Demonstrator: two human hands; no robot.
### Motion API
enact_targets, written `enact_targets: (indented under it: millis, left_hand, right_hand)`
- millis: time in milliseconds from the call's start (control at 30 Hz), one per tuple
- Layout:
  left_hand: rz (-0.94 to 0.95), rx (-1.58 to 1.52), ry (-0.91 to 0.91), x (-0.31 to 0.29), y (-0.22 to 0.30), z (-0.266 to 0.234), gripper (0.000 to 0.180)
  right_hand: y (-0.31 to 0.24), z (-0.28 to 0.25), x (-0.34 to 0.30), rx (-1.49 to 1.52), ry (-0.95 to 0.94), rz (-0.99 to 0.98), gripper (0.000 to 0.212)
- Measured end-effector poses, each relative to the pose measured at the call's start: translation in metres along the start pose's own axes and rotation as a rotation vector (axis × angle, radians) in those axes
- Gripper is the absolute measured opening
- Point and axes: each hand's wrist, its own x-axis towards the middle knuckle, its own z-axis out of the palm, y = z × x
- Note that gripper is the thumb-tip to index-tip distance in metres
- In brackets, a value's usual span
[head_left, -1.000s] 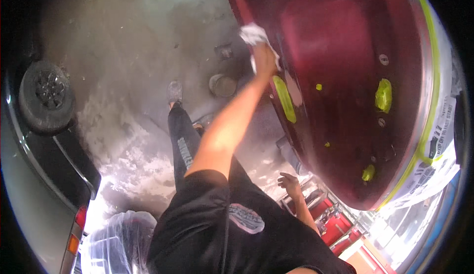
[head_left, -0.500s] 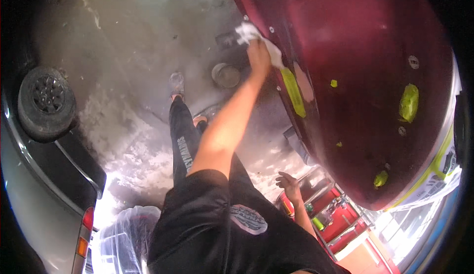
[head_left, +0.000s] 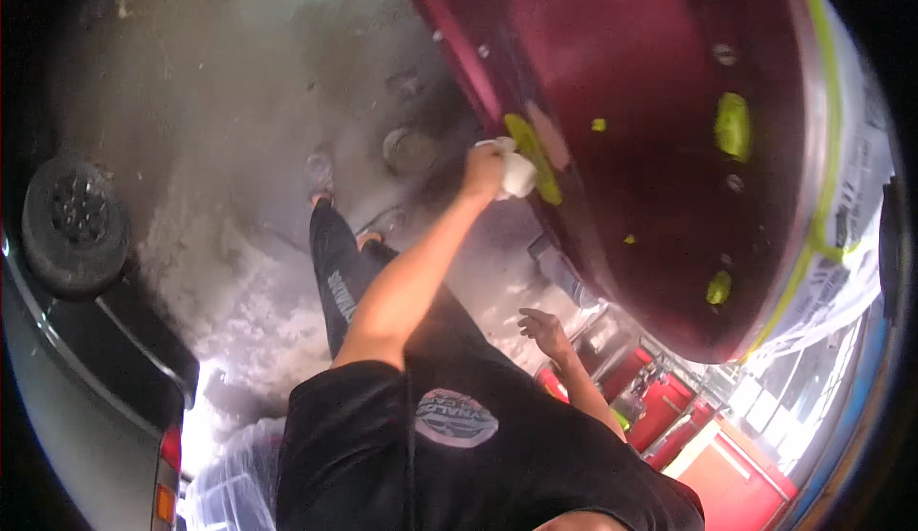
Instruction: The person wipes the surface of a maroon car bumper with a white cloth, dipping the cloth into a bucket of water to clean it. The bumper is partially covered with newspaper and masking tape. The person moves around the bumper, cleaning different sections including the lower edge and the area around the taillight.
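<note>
A crumpled white cloth [head_left: 517, 175] is gripped in my left hand [head_left: 484, 172], at the lower edge of a dark red car panel [head_left: 650, 63]. Just beside the cloth lies a long yellow-green patch [head_left: 532, 156] on the panel, with a pale pinkish patch [head_left: 548, 135] next to it. Whether the cloth touches the panel, I cannot tell. My right hand [head_left: 545, 331] hangs lower, away from the panel; its fingers are apart, loosely bent, and nothing shows in them.
Smaller yellow-green patches [head_left: 733, 128] dot the panel, whose far right side borders masking sheet [head_left: 841, 235]. A red tool cabinet [head_left: 732, 474] stands at lower right. At left are a grey car [head_left: 86, 435] and a loose wheel [head_left: 76, 225]. A round container [head_left: 408, 151] sits on the floor.
My left hand has come back toward me along the panel edge, and the cloth is now bunched rather than spread. The whole view has shifted, with the panel further left.
</note>
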Motion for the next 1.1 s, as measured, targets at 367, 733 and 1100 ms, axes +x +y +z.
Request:
enact_targets:
  millis: [367,733,1100]
  left_hand:
    - [0.923,0.486,0.238,-0.019,0.181,0.099,0.050]
    - [0.850,0.400,0.000,-0.011,0.352,0.097,0.048]
    - [1.077,0.362,0.003,-0.032,0.344,0.094,0.025]
  right_hand:
    - [-0.027,-0.022,0.025,0.029,0.098,-0.119,0.040]
    - [0.019,-0.040,0.004,0.085,0.111,-0.021,0.039]
    - [0.012,-0.030,0.015,-0.095,0.065,-0.127,0.038]
